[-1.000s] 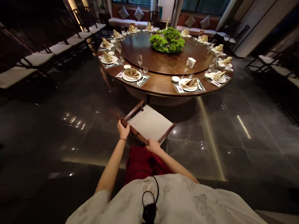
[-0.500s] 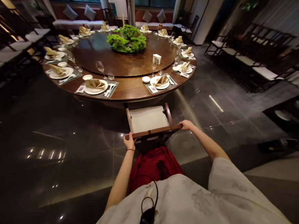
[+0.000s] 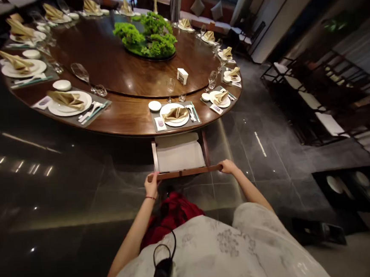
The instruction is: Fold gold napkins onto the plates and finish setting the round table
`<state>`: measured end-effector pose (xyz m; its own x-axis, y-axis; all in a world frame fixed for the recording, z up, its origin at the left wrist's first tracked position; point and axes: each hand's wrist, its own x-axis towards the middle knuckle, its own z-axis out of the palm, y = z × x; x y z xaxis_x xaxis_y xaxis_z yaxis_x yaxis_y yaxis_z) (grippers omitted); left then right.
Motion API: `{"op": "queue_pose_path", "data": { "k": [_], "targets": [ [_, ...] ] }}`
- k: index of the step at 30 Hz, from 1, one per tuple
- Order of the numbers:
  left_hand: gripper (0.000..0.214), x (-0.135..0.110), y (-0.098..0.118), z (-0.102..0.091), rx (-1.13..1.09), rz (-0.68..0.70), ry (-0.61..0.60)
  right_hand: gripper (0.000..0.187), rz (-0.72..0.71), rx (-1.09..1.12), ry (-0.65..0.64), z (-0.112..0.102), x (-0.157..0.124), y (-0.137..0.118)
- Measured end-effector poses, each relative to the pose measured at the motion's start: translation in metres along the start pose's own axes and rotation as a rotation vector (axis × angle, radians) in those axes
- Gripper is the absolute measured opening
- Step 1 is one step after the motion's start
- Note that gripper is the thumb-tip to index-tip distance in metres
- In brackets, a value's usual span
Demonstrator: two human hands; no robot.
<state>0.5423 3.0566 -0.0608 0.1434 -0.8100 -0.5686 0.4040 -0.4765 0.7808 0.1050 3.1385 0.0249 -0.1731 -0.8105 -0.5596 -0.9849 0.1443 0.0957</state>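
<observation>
A wooden chair (image 3: 180, 156) with a pale seat cushion stands before me, its seat partly under the edge of a large round wooden table (image 3: 122, 118). My left hand (image 3: 152, 184) is closed on the left end of the chair's top rail (image 3: 184, 172). My right hand (image 3: 229, 166) is closed on the rail's right end. Straight beyond the chair lies a place setting: a white plate with a folded tan napkin (image 3: 174, 114), a small dish (image 3: 154, 105) and a wine glass (image 3: 170, 87).
Several more place settings ring the table, with a green plant centrepiece (image 3: 146, 35) on the inner turntable and a small white card box (image 3: 182, 75). Dark glossy floor tiles (image 3: 63, 182) surround me. More chairs (image 3: 323, 102) line the right wall; sofas stand at the back.
The chair has turned square to the table and slid forward until its seat sits under the edge. I have come closer; both hands stay on the top rail.
</observation>
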Motion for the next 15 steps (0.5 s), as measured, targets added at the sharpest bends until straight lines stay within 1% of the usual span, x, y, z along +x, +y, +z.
{"op": "queue_pose_path", "data": {
  "k": [3,6,8,10,12,15],
  "targets": [
    [0.035,-0.003,-0.006,0.002,0.061,0.000,0.047,0.030,-0.131,0.004,-0.020,0.013,-0.007,0.024],
    [0.034,-0.017,-0.022,0.003,0.066,0.020,0.115,0.032,-0.228,-0.004,-0.003,0.022,-0.008,0.046],
    [0.032,-0.029,-0.034,0.009,0.048,0.055,0.152,0.033,-0.264,-0.032,0.017,0.025,-0.003,0.058],
    [0.030,-0.038,-0.042,0.018,0.016,0.090,0.193,0.033,-0.297,-0.065,0.043,0.026,0.002,0.067],
    [0.029,-0.045,-0.042,0.028,-0.030,0.100,0.247,0.033,-0.333,-0.090,0.062,0.024,0.004,0.072],
    [0.030,-0.062,-0.034,0.040,-0.087,0.071,0.333,0.035,-0.352,-0.074,0.055,0.018,-0.002,0.071]
  ]
}}
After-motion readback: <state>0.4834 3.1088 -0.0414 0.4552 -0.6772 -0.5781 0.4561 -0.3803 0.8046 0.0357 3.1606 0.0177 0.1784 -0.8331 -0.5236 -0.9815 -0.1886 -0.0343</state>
